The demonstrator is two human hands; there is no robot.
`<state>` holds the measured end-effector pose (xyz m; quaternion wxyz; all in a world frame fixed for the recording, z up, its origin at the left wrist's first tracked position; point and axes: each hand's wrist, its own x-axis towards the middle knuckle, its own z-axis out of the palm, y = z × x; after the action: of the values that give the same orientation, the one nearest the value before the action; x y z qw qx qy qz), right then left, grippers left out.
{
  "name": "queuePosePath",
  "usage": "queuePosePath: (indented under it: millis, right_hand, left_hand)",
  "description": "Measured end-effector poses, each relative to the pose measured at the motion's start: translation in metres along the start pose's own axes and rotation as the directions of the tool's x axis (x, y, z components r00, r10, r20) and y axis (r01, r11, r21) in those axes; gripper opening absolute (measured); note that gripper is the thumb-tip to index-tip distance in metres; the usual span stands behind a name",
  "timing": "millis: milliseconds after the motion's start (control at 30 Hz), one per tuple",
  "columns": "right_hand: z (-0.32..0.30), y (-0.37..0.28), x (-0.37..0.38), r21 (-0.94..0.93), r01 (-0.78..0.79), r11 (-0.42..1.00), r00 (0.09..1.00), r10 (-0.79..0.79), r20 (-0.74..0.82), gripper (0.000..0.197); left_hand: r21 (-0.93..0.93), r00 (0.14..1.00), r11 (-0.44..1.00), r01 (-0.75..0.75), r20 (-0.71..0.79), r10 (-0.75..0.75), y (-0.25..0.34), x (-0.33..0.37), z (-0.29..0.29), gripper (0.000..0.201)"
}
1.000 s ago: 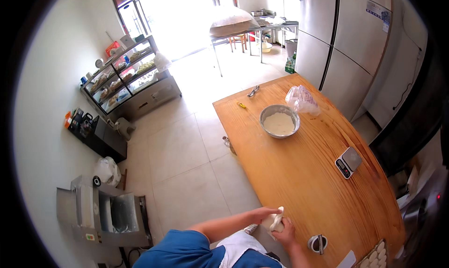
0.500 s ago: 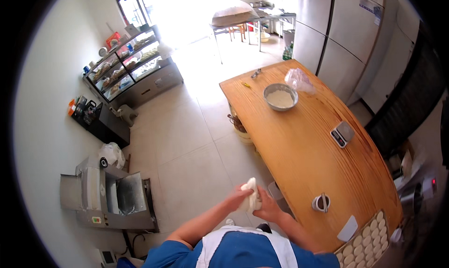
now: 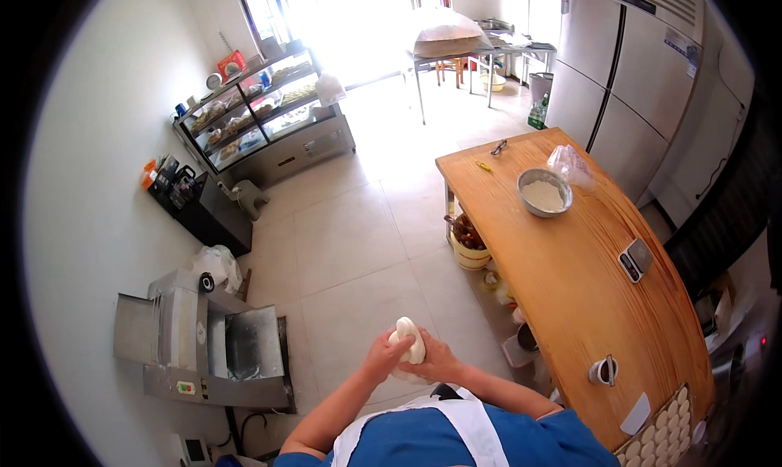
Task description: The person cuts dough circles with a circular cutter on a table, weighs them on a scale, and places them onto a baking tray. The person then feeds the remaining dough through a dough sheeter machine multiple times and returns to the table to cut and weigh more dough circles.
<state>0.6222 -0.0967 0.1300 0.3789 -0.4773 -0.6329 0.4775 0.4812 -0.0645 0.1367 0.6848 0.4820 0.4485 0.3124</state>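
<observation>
A lump of white dough (image 3: 410, 342) is held in front of my body, over the floor and left of the wooden table. My left hand (image 3: 386, 357) is closed round its left side, the thumb across the front. On the other side my right hand (image 3: 438, 360) grips it, fingers wrapped round the dough. The dough looks folded, with a rounded loop on top and a smaller part showing below my hands.
On the wooden table (image 3: 562, 263) are a flour bowl (image 3: 545, 193), a plastic bag (image 3: 570, 167), a scale (image 3: 635, 260), a cup (image 3: 603, 372), a white scraper (image 3: 635, 414) and a tray of dough rounds (image 3: 664, 434). A steel dough machine (image 3: 204, 337) stands left. A display case (image 3: 261, 116) is farther back.
My hands have moved left with the dough, away from the table. The view has turned, so the table sits farther right. The dough's shape between my hands has shifted.
</observation>
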Motion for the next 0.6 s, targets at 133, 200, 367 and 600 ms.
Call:
queuePosePath:
  millis: [133,200,367,600]
  right_hand:
    - [-0.008,0.002,0.032,-0.053,-0.029,0.998,0.987,0.037,0.158,0.057]
    - [-0.014,0.014,0.043,-0.066,0.008,0.998,0.972,0.007,0.234,0.054]
    - [-0.067,0.036,0.063,-0.121,0.075,0.990,0.978,-0.049,0.204,0.045]
    - [-0.111,0.034,0.118,-0.016,0.300,0.954,0.879,-0.270,0.392,0.050]
  left_hand:
    - [0.015,0.998,1.000,0.011,-0.064,-0.010,-0.002,0.002,-0.020,0.028]
    - [-0.009,0.998,1.000,0.023,-0.064,-0.024,-0.011,0.009,-0.028,0.033]
    - [0.394,0.955,0.906,0.153,-0.293,-0.034,-0.001,0.061,-0.014,0.069]
    - [-0.111,0.979,0.985,-0.135,-0.167,0.116,0.018,0.090,0.029,0.060]
